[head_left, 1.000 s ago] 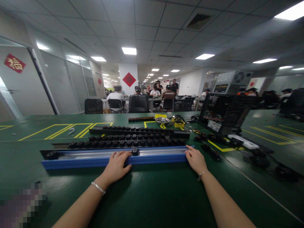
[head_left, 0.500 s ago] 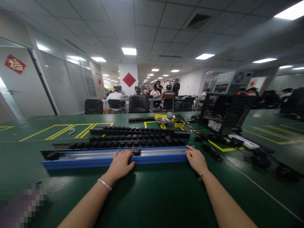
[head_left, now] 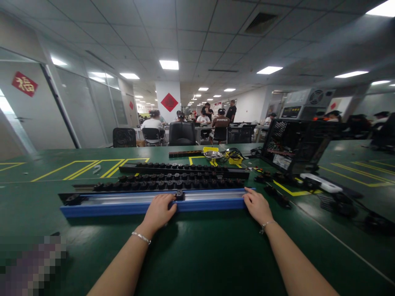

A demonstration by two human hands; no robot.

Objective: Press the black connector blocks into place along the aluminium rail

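A long blue rail [head_left: 212, 204] with a silver channel lies across the table in front of me. My left hand [head_left: 160, 210] is curled over its near wall around the middle, the fingertips reaching into the channel. Just right of those fingers, a small black block [head_left: 180, 195] sits in the channel; whether they touch it I cannot tell. My right hand [head_left: 258, 206] grips the rail's right end, fingers over the top edge. A larger black piece [head_left: 74, 200] sits at the left end.
Behind the blue rail lie black strips [head_left: 173, 176] carrying rows of black blocks. Farther back are a metal bowl [head_left: 212, 155] and a dark bar [head_left: 185, 154]. An opened computer case [head_left: 296, 144] and a white power strip [head_left: 321, 183] stand to the right. People sit in the background.
The whole view has shifted slightly, so things appear a little farther right. Both hands keep about the same places on the blue rail, and the black block stays beside my left hand.
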